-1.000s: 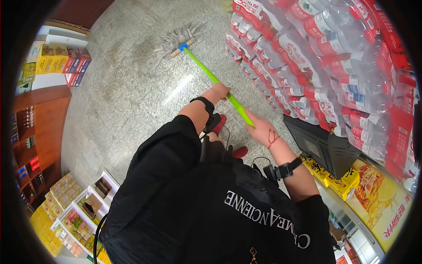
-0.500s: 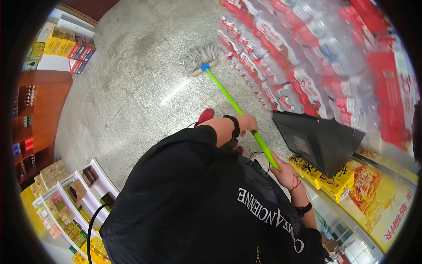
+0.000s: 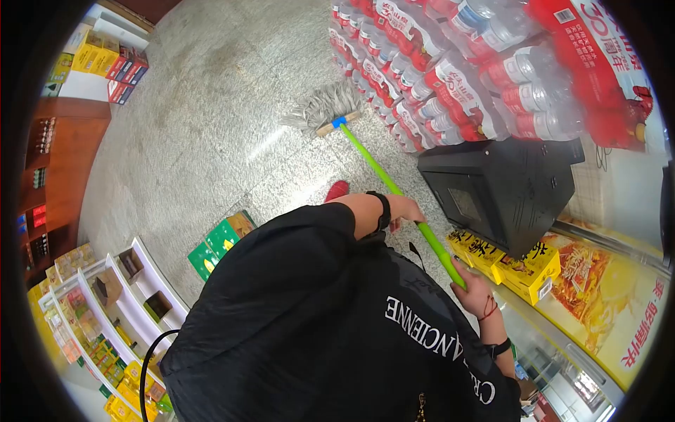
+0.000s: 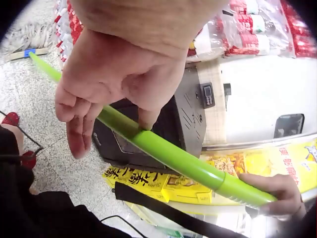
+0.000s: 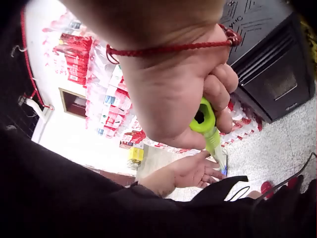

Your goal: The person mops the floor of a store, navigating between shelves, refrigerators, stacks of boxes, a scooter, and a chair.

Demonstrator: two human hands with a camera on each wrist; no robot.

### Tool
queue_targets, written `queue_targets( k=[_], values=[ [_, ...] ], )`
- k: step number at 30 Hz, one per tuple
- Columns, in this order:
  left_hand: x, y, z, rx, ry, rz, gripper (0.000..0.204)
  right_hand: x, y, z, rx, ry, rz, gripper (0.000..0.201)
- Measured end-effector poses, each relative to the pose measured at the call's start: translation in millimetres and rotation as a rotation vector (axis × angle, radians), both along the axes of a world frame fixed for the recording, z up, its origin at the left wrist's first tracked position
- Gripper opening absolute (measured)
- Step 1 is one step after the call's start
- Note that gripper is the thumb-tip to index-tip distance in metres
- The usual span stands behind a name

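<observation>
A string mop with grey strands lies on the speckled floor, its green handle slanting up toward the body. My right hand grips the handle's top end; in the right wrist view, curled fingers wrap around its hollow tip. Farther down, my left hand touches the handle with fingers loosely extended. The left wrist view shows the palm, with straight fingers and the thumb against the handle. A red shoe shows below the left forearm.
Shrink-wrapped bottle packs are stacked at the right. Beside them stands a black box-shaped appliance, then yellow boxes along a counter. A green carton sits on the floor, near white shelving at lower left.
The mop has been drawn back toward the body, and both hands have moved to the lower right in the head view. The left hand's grip has loosened. A green carton has come into view.
</observation>
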State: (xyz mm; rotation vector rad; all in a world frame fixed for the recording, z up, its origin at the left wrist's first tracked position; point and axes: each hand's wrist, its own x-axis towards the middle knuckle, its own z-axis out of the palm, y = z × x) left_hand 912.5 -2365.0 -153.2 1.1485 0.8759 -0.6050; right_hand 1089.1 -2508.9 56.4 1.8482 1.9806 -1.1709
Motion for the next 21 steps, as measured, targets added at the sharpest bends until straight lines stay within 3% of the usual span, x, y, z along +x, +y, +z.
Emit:
queue_targets(
  k=[2, 3, 6, 7, 9, 11, 15, 19, 21],
  values=[
    [-10.0, 6.0, -9.9, -0.062, -0.048, 0.193, 0.059, -3.4, 17.5, -12.9, 0.027, 0.040, 0.013, 0.056],
    [-17.6, 11.6, -11.6, -0.064, -0.048, 0.193, 0.059, -7.4, 29.4, -22.1, 0.058, 0.079, 0.023, 0.056],
    [-43.3, 36.6, -24.7, 0.042, 0.022, 0.559, 0.051, -31.0, 68.2, -66.9, 0.100, 0.136, 0.068, 0.055],
    [-52.2, 48.7, -35.8, 0.069, 0.052, 0.681, 0.049, -43.6, 85.6, -78.1, 0.103, 0.183, 0.062, 0.055],
    [-70.2, 72.9, -97.1, 0.130, 0.073, 0.862, 0.047, -70.5, 123.2, -91.4, -0.012, 0.137, 0.085, 0.055],
    [-95.1, 105.2, -100.9, 0.207, 0.091, 0.885, 0.044, -89.5, 148.3, -115.9, 0.061, 0.157, 0.084, 0.057],
    [-116.2, 136.0, -91.9, 0.281, 0.122, 0.915, 0.041, -107.4, 185.4, -124.4, 0.002, 0.139, 0.090, 0.057],
    [-106.3, 136.4, -55.5, 0.289, 0.180, 0.895, 0.037, -98.8, 188.1, -115.2, -0.024, 0.149, 0.069, 0.057],
    [-95.2, 127.9, -59.5, 0.260, 0.199, 0.853, 0.035, -91.7, 175.0, -109.4, -0.049, 0.133, 0.086, 0.057]
  ],
)
